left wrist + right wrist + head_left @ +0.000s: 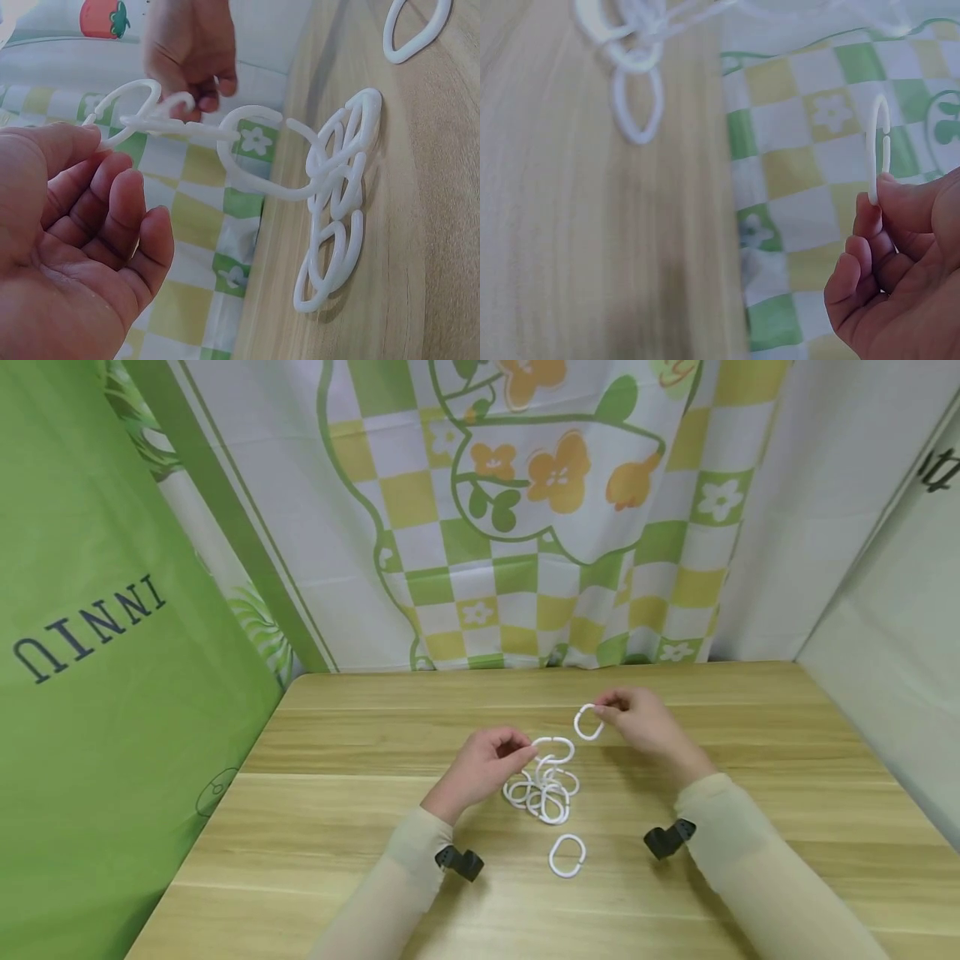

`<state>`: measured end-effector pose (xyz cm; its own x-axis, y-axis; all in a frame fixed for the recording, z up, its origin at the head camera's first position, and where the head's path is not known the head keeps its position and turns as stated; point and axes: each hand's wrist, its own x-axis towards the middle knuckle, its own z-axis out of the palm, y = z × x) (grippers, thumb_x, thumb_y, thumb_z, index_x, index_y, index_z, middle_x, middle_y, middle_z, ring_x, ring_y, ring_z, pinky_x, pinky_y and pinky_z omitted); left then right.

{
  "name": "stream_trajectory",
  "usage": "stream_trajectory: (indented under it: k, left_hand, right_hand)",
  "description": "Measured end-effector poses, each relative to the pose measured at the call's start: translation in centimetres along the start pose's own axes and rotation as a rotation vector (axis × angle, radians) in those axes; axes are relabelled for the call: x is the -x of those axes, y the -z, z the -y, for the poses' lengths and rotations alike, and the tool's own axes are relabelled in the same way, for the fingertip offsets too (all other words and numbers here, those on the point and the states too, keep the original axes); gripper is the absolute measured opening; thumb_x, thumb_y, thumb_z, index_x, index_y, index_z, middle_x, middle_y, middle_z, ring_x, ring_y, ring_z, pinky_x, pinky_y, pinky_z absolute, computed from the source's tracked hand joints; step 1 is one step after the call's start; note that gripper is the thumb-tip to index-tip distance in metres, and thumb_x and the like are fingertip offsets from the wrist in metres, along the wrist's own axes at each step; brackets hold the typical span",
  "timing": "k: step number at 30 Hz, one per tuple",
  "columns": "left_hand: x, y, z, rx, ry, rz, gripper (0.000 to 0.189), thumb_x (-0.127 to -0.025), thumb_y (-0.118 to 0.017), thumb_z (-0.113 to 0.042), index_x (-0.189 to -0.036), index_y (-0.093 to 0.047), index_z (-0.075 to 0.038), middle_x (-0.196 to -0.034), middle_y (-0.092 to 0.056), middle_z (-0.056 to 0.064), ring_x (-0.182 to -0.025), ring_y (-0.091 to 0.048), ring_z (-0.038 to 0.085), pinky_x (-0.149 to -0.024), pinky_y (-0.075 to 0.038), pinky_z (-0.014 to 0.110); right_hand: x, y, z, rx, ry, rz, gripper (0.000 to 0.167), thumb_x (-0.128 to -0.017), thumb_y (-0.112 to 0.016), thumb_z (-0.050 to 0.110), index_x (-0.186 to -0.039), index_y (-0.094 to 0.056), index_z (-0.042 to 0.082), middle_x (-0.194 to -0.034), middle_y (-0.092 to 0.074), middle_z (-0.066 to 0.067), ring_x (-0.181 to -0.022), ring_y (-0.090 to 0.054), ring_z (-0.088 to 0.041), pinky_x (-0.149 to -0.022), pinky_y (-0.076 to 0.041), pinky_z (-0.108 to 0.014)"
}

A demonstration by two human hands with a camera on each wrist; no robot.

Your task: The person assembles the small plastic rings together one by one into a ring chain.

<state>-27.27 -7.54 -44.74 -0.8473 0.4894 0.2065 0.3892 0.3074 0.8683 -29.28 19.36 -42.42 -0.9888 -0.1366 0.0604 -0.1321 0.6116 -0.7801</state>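
My left hand (486,766) pinches a white oval ring (553,740) between thumb and forefinger. From that ring a chain of linked white rings (330,195) hangs down to a heap on the wooden table. To the right and a bit farther back, my right hand (637,720) pinches a single white ring (588,722) by its edge, raised above the table. A small gap in this ring's side (886,135) shows in the right wrist view. The two held rings are apart.
One loose white ring (567,856) lies on the table (300,827) in front of the heap. A checked, flowered curtain (480,560) hangs behind the table's back edge. Green cloth (97,735) hangs at the left, a pale sheet (892,610) at the right.
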Motion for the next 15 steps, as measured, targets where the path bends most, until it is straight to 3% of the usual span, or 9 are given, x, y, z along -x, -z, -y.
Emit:
stream_trajectory:
  k: [8,15]
  left_hand:
    - [0.1,-0.3,-0.4,-0.018,0.012,0.018,0.011,-0.096,-0.066,-0.024,-0.094,-0.069,-0.014,-0.08,-0.063,-0.004,-0.069,-0.053,0.009,-0.06,-0.045,0.024]
    - [0.1,-0.6,-0.4,-0.049,-0.031,0.036,0.013,-0.097,-0.064,-0.023,-0.095,-0.069,-0.011,-0.078,-0.062,-0.005,-0.067,-0.053,0.008,-0.058,-0.045,0.023]
  right_hand:
    - [2.2,0.9,2.1,-0.048,0.002,0.027,0.022,-0.098,-0.062,0.02,-0.107,-0.065,0.0,-0.091,-0.062,-0.01,-0.076,-0.049,-0.02,-0.063,-0.043,-0.031]
    - [3.5,0.0,2.9,-0.094,0.078,0.045,0.013,-0.094,-0.067,0.012,-0.099,-0.067,0.0,-0.087,-0.064,-0.008,-0.076,-0.052,-0.019,-0.064,-0.044,-0.029]
